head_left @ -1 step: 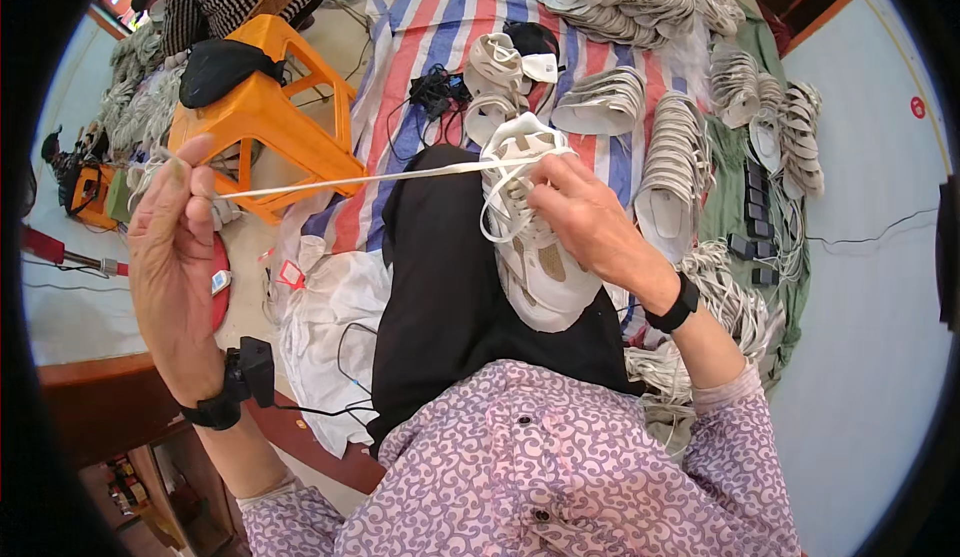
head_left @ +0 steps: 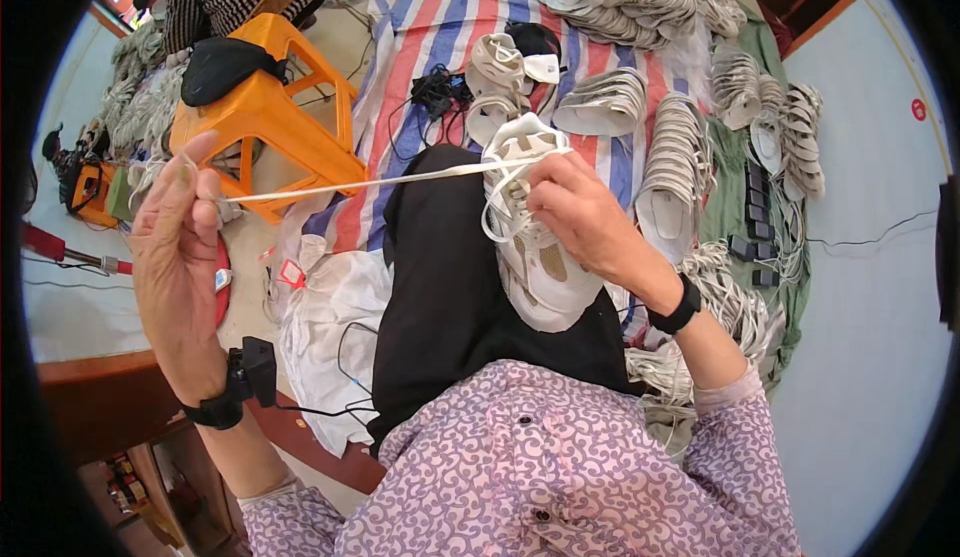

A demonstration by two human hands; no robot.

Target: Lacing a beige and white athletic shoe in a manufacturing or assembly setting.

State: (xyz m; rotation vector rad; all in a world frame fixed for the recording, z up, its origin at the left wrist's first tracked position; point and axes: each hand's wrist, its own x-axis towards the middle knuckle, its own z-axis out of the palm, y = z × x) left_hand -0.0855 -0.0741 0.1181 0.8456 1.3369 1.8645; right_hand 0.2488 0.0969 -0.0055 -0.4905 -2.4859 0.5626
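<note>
A white and beige shoe upper (head_left: 545, 272) lies on my right thigh, its toe toward me. From its lacing a white shoelace (head_left: 370, 183) runs taut out to the left. My left hand (head_left: 180, 227), raised at the left, pinches the far end of that lace between thumb and fingers. At the upper part of the lacing, my right hand (head_left: 585, 212) is closed, its fingertips pinching the lace against the shoe. A loose loop of lace hangs over the shoe's left side. My right fingers hide part of the eyelets.
An orange stool (head_left: 270, 127) with a black cap-like item (head_left: 228, 72) stands at the left. Stacked shoe uppers (head_left: 675, 172) and bundled white laces (head_left: 725, 297) lie on the right. Striped sheeting (head_left: 420, 37) covers the floor ahead. Another person's striped sleeve (head_left: 220, 2) shows at upper left.
</note>
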